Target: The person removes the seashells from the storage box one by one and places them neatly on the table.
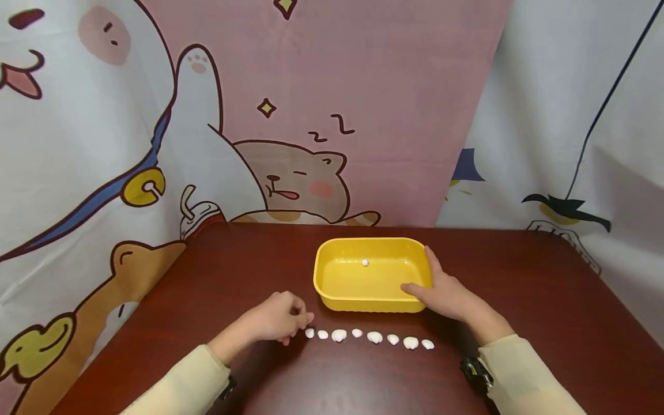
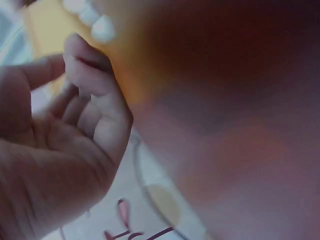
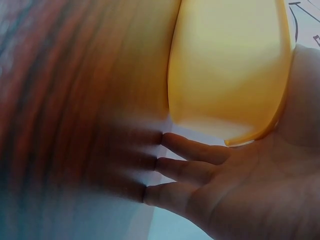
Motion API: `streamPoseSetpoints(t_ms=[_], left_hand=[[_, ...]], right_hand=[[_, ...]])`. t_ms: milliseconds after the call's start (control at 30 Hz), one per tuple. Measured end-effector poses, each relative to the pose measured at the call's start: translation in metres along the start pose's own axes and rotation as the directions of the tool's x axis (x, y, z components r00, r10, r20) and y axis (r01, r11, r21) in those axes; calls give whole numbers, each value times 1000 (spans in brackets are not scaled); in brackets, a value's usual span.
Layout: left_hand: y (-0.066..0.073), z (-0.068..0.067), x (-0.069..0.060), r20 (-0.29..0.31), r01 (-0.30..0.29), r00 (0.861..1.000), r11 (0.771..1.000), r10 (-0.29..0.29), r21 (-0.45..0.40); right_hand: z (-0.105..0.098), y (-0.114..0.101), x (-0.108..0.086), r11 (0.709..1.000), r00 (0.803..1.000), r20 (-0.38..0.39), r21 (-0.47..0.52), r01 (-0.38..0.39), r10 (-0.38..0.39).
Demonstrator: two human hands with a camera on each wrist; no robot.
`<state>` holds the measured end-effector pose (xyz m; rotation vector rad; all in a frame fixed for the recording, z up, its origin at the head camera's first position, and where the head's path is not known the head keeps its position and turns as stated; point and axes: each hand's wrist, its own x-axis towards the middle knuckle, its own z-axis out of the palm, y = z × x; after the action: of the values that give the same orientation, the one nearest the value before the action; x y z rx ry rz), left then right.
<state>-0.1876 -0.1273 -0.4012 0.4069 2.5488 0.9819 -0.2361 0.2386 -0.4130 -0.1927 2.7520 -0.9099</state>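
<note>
A row of several small white seashells (image 1: 374, 337) lies on the brown table. My left hand (image 1: 280, 317) is at the row's left end, just above the leftmost shell (image 1: 309, 333). Its fingers are curled, with thumb and index fingertips close together; in the left wrist view nothing shows between those fingertips (image 2: 76, 47). Behind the row stands a yellow plastic basin (image 1: 370, 304) with one small white piece (image 1: 365, 263) inside, its kind too small to tell. My right hand (image 1: 447, 293) holds the basin's right end, thumb over the rim and fingers outside.
The brown table (image 1: 249, 259) reaches back to a cartoon-printed cloth (image 1: 394, 115) hanging behind it. More of that cloth covers the left side. A pale cloth (image 1: 560, 115) hangs at the right.
</note>
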Motion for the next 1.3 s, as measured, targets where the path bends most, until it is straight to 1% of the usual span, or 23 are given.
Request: streamPoseSetpoints(t_ms=[100, 133, 200, 233, 300, 333, 400, 500, 633, 800, 933, 1000, 1133, 1200, 1300], left_hand=[[22, -20, 14, 59, -60, 996, 994, 65, -87], [28, -26, 21, 64, -84, 994, 989, 92, -125], [41, -34, 37, 54, -110, 991, 972, 123, -206], [47, -36, 46, 41, -107, 992, 964, 121, -242], [55, -36, 64, 4, -106, 994, 953, 112, -285], [59, -35, 72, -12, -104, 994, 949, 105, -299], [64, -31, 86, -30, -94, 996, 948, 89, -305], [67, -22, 101, -52, -86, 996, 956, 75, -279], [72, -12, 116, -98, -64, 994, 970, 42, -233], [76, 1, 135, -162, -28, 987, 993, 9, -112], [74, 12, 147, -178, 7, 984, 1000, -8, -4], [72, 15, 151, -183, 20, 983, 998, -8, 67], [69, 21, 157, -185, 41, 983, 979, -3, 201], [69, 23, 159, -185, 43, 983, 970, 2, 240], [71, 26, 162, -186, 40, 982, 961, 12, 273]], right_hand=[[-1, -1, 0, 1000, 1000, -4, -4, 4, -4], [-1, -2, 0, 1000, 1000, -6, -4, 4, -4], [-1, -2, -1, 1000, 1000, -5, -5, 2, -2], [0, -2, -1, 1000, 1000, -3, -4, -1, 1], [1, -1, -1, 1000, 1000, 0, 0, -5, 5], [2, 0, -1, 1000, 1000, 0, 3, -7, 7], [4, 2, -1, 1000, 1000, 2, 7, -13, 13], [5, 3, 0, 1000, 1000, 6, 4, -18, 18], [4, 1, 1, 1000, 1000, 5, -2, -7, 7], [2, 0, 1, 1000, 1000, 7, -6, -8, 8], [2, 2, 1, 1000, 1000, 1, -9, -4, 4], [2, 2, 1, 1000, 1000, -2, -9, 0, 0], [3, 3, 1, 1000, 1000, 0, -4, -2, 2], [4, 4, 1, 1000, 1000, 4, 0, -7, 7], [4, 4, 1, 1000, 1000, 4, 5, -9, 9]])
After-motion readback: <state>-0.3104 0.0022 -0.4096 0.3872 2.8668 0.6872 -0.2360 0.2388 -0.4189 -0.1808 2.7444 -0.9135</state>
